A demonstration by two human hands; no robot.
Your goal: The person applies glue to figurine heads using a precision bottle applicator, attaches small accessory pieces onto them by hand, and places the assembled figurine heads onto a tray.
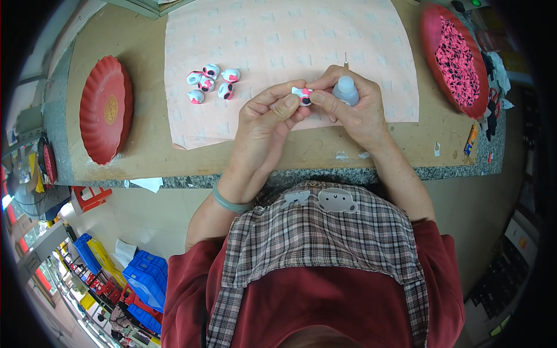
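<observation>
Pinches figurine [302, 94] between left hand [267, 113] and right hand [364, 110] | cradles bottle [346, 89] in right | may leak if squeezed

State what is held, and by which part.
Left hand and right hand pinch a white-and-pink figurine by opposite ends; the right also grips a needle-tipped bottle by its body.

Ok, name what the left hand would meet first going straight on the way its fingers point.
Past the small white-and-pink piece it pinches, the left hand would likely meet the right hand first, at the piece's other side; exact depth is hard to judge.
</observation>
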